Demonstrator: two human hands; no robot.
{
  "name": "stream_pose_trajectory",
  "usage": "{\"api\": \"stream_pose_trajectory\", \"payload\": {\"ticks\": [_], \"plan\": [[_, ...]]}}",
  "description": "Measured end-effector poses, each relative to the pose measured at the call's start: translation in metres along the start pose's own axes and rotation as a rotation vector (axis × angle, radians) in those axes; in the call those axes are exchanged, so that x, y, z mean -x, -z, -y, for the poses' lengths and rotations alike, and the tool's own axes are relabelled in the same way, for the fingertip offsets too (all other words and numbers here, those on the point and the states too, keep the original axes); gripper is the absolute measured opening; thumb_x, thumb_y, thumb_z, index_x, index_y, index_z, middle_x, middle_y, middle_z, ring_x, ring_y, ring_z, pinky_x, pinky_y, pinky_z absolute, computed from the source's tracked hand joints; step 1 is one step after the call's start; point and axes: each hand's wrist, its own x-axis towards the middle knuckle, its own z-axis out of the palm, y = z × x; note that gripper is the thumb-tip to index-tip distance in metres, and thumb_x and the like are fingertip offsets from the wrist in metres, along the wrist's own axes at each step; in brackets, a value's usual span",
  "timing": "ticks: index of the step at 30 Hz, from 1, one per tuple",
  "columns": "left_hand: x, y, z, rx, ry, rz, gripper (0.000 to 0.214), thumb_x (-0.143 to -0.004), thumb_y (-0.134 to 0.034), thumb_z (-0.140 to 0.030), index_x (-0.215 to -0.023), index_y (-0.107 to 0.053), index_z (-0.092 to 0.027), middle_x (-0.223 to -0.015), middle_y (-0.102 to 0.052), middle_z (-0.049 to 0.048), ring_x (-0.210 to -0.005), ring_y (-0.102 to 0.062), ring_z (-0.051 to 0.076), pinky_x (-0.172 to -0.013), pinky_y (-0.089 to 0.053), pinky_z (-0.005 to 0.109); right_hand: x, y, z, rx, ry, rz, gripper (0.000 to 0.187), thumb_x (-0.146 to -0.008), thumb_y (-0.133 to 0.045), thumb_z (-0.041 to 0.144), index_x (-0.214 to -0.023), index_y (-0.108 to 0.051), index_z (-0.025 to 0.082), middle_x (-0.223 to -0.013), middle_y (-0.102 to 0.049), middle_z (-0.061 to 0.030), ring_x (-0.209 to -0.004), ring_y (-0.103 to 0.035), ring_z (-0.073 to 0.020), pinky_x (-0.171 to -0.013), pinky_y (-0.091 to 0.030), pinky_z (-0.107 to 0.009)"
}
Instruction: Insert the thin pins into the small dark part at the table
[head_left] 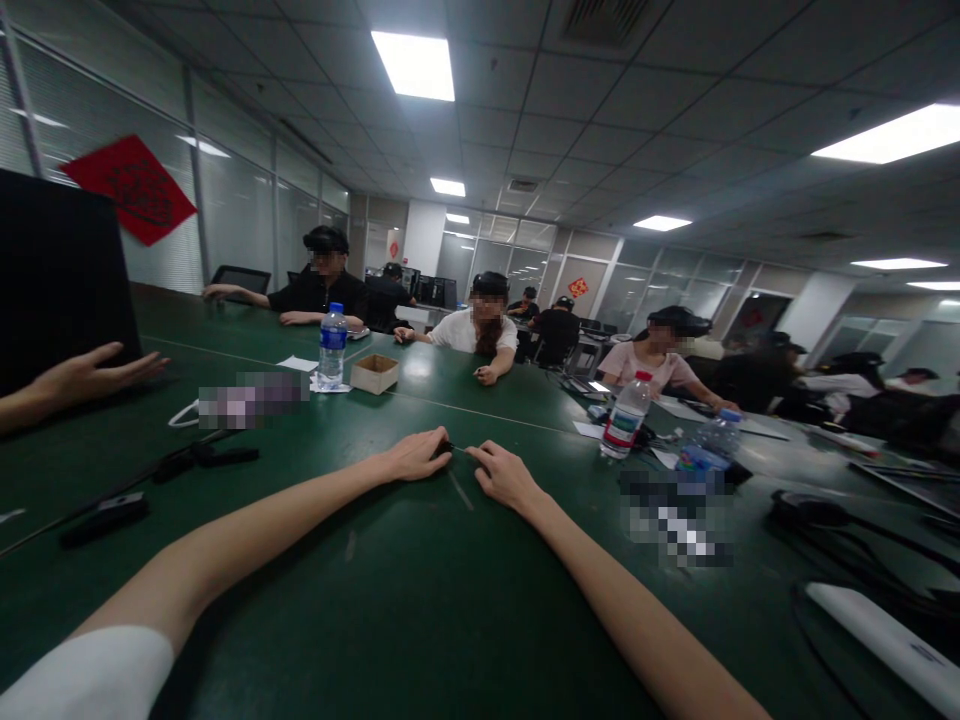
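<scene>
Over the middle of the green table, my left hand is closed round a small dark object, only partly showing at the fingertips. A thin, pale, rod-like piece runs from it towards my right hand. The right thumb and forefinger are pinched together at the end of that piece; whether they hold it is too small to tell. Both hands are close together, a short gap between their fingertips. A faint light streak lies on the tabletop just below them.
Beyond my hands stand a small open box and a blue-capped bottle. Red-capped and blue-capped bottles stand to the right, near cables and a white device. Another person's hand reaches in at left. Several people sit around.
</scene>
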Motion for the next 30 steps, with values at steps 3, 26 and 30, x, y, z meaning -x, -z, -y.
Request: {"api": "stream_pose_trajectory", "payload": {"ticks": [3,26,30], "plan": [[0.000,-0.003,0.003,0.041,0.036,-0.040,0.030,-0.087,-0.039,-0.044,-0.103,-0.041,-0.019,-0.086,-0.060,0.0065,-0.078,-0.060,0.021,-0.071,-0.044,0.032,-0.001,-0.003,-0.001,-0.011,0.029,-0.026,0.049,-0.088,-0.039,0.024,-0.136,-0.037,0.027,-0.112,-0.050,-0.0065,-0.093,-0.051,-0.0152,-0.080,-0.040,-0.025],[-0.004,0.001,0.006,0.216,0.078,-0.119,0.033,-0.084,-0.045,-0.045,-0.096,-0.055,-0.016,-0.080,-0.061,0.0035,-0.068,-0.055,0.015,-0.062,-0.040,0.025,-0.003,0.005,0.006,0.121,-0.008,0.002,0.051,-0.093,-0.033,0.025,-0.143,-0.022,0.025,-0.107,-0.054,-0.0080,-0.078,-0.052,-0.0146,-0.073,-0.037,-0.025],[-0.003,0.001,0.004,0.185,0.070,-0.104,0.034,-0.085,-0.042,-0.045,-0.096,-0.055,-0.016,-0.081,-0.062,0.0046,-0.070,-0.057,0.016,-0.063,-0.040,0.026,-0.002,0.006,0.007,0.111,-0.005,0.012,0.050,-0.094,-0.031,0.027,-0.143,-0.021,0.025,-0.106,-0.054,-0.0078,-0.079,-0.053,-0.0146,-0.072,-0.037,-0.025]]}}
